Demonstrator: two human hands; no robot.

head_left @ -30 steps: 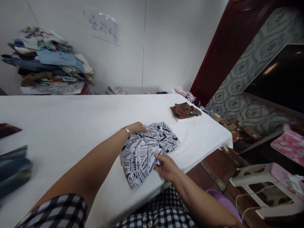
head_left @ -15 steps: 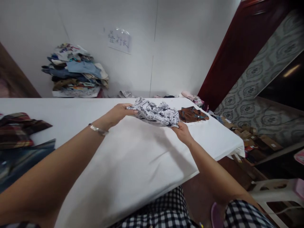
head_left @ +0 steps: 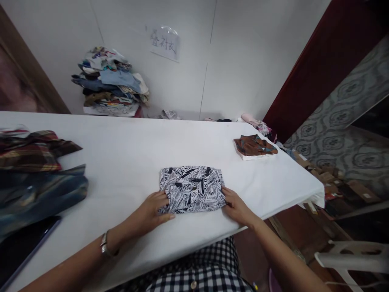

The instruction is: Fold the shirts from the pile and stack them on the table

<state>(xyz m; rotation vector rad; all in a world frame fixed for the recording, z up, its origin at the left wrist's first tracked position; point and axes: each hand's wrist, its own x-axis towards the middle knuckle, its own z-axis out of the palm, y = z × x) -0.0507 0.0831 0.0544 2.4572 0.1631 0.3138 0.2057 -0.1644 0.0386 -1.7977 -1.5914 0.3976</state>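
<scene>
A folded shirt (head_left: 192, 190) with black-and-white newspaper print lies flat on the white-covered table (head_left: 121, 162), a button showing near its middle. At its left edge is my left hand (head_left: 153, 211), fingertips touching the cloth and thumb stretched apart along the near corner. My right hand (head_left: 237, 206) has its fingers closed on the right edge; the fingertips are partly hidden there. A bracelet (head_left: 105, 244) circles my left wrist.
A folded brown garment (head_left: 255, 145) rests on a white one at the right. Plaid cloth (head_left: 33, 150), denim (head_left: 45, 194) and a dark flat object (head_left: 24, 247) lie at left. A tall clothes pile (head_left: 112, 83) stands by the wall. A white plastic chair (head_left: 355, 259) is at lower right.
Both hands have brought the shirt down and nearer to me, from the air onto the table. It was bunched and now lies as a flat rectangle. The left thumb has come off the cloth.
</scene>
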